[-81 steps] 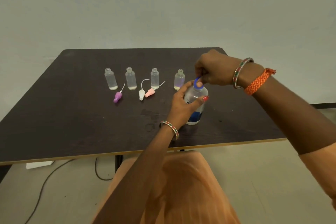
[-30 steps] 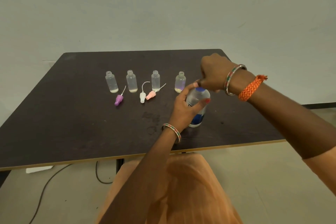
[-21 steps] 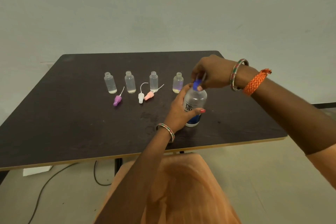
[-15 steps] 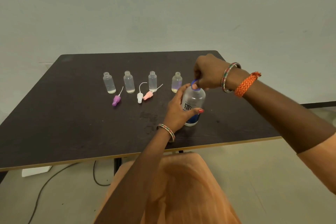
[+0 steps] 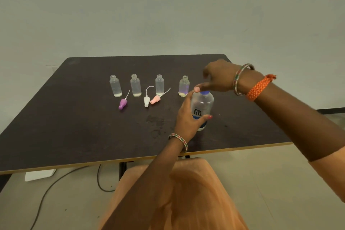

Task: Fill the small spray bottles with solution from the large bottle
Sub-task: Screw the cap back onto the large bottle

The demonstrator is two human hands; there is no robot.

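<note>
Left hand (image 5: 188,117) wrapped around upright clear plastic large bottle with blue cap and blue-banded label (image 5: 202,106), standing on dark brown worktop (image 5: 74,127) toward its right front. Right hand (image 5: 217,78) above the cap, thumb tip on it; cap mostly hidden, right grip hard to make out. Behind-left, row of four uncapped small clear spray bottles (image 5: 136,86), three loose nozzle tops (image 5: 147,100) in front. Pale wall, cable on floor.
</note>
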